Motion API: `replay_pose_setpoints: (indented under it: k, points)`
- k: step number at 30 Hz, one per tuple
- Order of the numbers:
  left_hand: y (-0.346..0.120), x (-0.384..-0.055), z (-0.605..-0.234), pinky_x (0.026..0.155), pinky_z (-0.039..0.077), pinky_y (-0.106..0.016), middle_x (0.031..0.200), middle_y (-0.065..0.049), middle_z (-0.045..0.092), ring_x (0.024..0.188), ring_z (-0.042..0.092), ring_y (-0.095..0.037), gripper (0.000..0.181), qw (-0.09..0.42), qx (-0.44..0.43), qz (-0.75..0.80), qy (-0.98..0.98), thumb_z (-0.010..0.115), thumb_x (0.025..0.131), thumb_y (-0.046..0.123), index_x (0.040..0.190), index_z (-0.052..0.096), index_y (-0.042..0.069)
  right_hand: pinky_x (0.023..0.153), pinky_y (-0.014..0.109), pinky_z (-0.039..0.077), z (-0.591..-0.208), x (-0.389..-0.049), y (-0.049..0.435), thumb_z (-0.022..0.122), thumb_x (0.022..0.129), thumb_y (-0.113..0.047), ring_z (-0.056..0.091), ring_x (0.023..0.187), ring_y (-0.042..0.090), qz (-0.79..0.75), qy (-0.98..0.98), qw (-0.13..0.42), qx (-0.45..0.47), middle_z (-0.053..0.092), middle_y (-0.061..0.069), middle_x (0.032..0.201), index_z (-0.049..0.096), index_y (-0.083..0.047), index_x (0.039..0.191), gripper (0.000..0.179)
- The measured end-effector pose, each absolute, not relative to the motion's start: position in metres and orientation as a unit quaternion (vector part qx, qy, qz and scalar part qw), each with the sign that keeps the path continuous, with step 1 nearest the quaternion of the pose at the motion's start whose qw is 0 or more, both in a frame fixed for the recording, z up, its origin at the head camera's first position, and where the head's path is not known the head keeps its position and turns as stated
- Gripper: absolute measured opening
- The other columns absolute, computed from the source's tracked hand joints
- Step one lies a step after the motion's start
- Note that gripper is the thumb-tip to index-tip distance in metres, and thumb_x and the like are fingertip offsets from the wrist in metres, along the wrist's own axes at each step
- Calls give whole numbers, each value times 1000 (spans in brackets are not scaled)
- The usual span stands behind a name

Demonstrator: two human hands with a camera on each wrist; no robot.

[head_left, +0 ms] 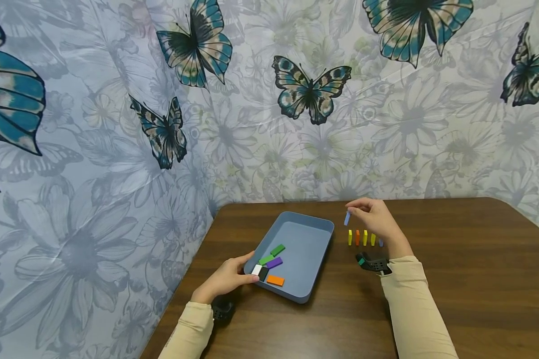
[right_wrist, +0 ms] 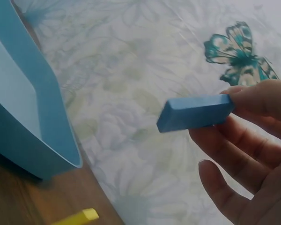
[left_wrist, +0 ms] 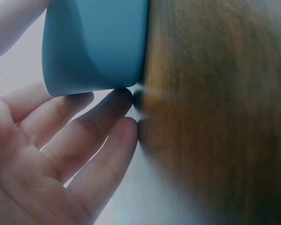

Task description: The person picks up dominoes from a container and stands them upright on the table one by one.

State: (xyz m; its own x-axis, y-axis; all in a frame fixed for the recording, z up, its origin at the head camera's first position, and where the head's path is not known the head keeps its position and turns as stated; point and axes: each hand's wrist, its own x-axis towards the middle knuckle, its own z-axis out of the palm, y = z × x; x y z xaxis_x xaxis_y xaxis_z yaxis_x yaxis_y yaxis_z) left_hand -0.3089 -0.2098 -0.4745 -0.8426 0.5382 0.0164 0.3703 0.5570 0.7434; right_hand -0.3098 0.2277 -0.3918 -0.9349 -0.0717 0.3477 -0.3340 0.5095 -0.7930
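Butterfly-and-flower wall covering backs the brown wood-grain tabletop. On it I see a blue-grey tray, set at an angle. The left hand grips the tray by its near left corner, thumb over the rim and the other fingers against the outer wall. Near that hand, inside the tray, I count a dark green block, a light green block, a purple block, a white block, a black block and an orange block.

The right hand pinches a blue block between thumb and fingers, up in the air just right of the tray's far right corner. Below it I make out a row of upright blocks on the tabletop: yellow, orange, yellow, yellow, then blue, the last partly hidden by the right wrist.
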Motion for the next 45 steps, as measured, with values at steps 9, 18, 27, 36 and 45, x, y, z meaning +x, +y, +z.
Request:
replay_pose_setpoints:
  k: [9,18,27,36,45]
  points:
    - [-211,-310,-475,112,39,-53,157,-16,40,142,40,-29,85,104,264,393,875,75,90,41,156,35,5,61,24,44,-391,-299,256,59,103,-22,51,72,2,495,-846,172,96,69,-3,98,68,4,119,32]
    - [-211,-312,-477,109,42,-52,156,-17,43,136,46,-26,84,107,260,393,876,74,90,40,156,35,6,70,20,50,-395,-290,281,60,102,-28,58,87,-3,477,-857,183,69,65,-22,95,67,3,119,36]
    - [-210,-311,-474,105,45,-46,155,-16,44,128,50,-24,84,108,262,390,876,75,90,40,155,35,5,63,24,46,-403,-282,305,60,102,-24,54,79,2,419,-888,184,48,69,-5,96,69,3,120,34]
    - [-211,-312,-473,106,44,-48,155,-17,44,130,50,-24,83,103,260,387,879,75,90,38,155,36,5,74,29,49,-417,-282,317,55,105,-25,60,98,24,399,-906,142,12,62,31,125,66,7,124,39]
    - [-211,-311,-473,78,41,-28,125,-17,64,89,49,-17,84,107,257,377,883,74,90,41,156,35,7,93,59,48,-447,-291,319,55,104,-17,53,118,51,418,-902,105,4,59,36,128,62,11,126,36]
